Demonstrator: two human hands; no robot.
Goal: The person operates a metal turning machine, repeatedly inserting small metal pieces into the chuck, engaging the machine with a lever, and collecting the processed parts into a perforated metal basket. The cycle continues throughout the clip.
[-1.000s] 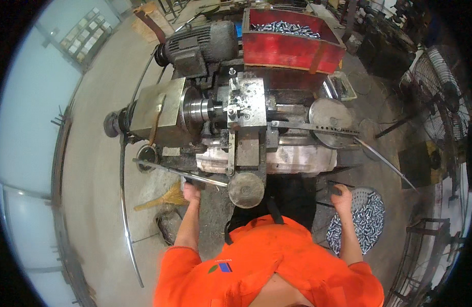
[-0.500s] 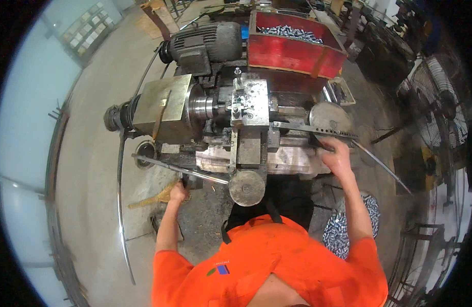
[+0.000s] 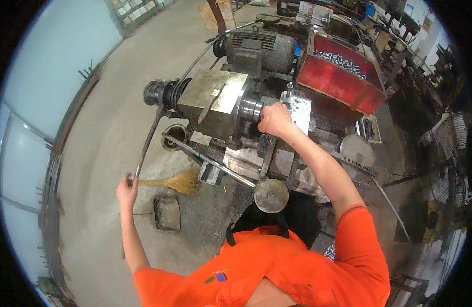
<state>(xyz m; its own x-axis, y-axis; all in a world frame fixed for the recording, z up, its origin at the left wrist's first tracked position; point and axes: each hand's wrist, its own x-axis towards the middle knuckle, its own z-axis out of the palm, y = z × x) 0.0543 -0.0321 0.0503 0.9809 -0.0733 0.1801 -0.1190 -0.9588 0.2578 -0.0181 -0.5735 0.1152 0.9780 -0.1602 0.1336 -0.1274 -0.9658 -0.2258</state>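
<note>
Reaching over a lathe, a worker in orange sets the right hand (image 3: 276,120), fingers curled, just right of the steel chuck (image 3: 252,110); the hand hides whatever lies beneath it, so whether it grips a piece cannot be told. The chuck's axis runs left to right, dipping slightly, its nose toward that hand. The left hand (image 3: 127,192) is half-curled at a long metal lever (image 3: 153,134), its grip unclear; the lever slants from the pulley (image 3: 173,93) down and left, then passes partly out of sight behind hand and forearm. Beyond are a broom (image 3: 182,182), a motor (image 3: 264,50) and a red bin (image 3: 333,77) of metal pieces; a fan (image 3: 453,153) blurs at right.
</note>
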